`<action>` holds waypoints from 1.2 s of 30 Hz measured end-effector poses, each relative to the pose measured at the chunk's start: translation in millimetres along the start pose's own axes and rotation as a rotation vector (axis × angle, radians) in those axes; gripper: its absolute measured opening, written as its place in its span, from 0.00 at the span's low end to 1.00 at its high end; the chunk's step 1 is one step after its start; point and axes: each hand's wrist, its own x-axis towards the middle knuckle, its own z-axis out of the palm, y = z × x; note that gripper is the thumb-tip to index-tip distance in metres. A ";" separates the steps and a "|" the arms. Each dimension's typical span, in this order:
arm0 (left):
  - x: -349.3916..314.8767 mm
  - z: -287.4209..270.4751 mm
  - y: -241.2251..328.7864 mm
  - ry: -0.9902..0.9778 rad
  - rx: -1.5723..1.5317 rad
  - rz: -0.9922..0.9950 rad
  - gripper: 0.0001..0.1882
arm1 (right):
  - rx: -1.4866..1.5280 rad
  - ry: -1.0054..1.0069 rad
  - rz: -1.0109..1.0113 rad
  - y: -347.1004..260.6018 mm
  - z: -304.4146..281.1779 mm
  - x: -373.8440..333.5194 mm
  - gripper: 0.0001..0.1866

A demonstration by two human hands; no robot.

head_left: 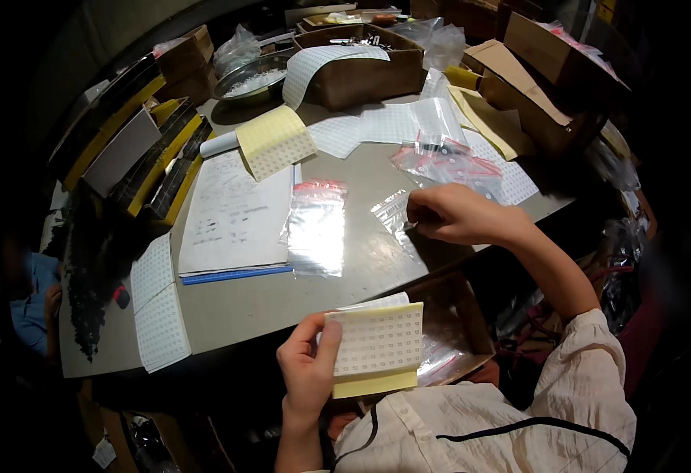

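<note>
My left hand (311, 355) grips a folded sheet of small printed labels (378, 343) with a yellow backing, thumb on top, above the table's near edge. Over the table to the right, my right hand (452, 214) has its fingers pinched together at a small clear zip bag (392, 211); the fingertips are partly hidden. Left of that bag lies a shiny clear bag (318, 229) with a red strip along its top. Beyond my right hand is a pile of red-striped zip bags (448, 165).
A stack of papers (235, 217), label strips (156, 296) and a yellow label sheet (277, 142) lie on the table (369, 260). At the back stand a metal bowl (255, 83) and a cardboard box (369, 75). An open box (460, 331) sits below the near edge. Someone in blue (38, 303) is at far left.
</note>
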 end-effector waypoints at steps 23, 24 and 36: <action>-3.3 29.9 13.7 0.036 0.291 0.189 0.07 | 0.180 0.134 -0.364 -77.5 34.4 -53.6 0.12; -3.4 34.0 16.0 0.032 0.315 0.209 0.06 | 0.179 0.139 -0.390 -82.0 41.1 -52.9 0.13; 4.5 42.8 2.3 0.001 0.214 0.157 0.06 | -0.059 0.377 -0.462 -82.6 67.5 -52.5 0.11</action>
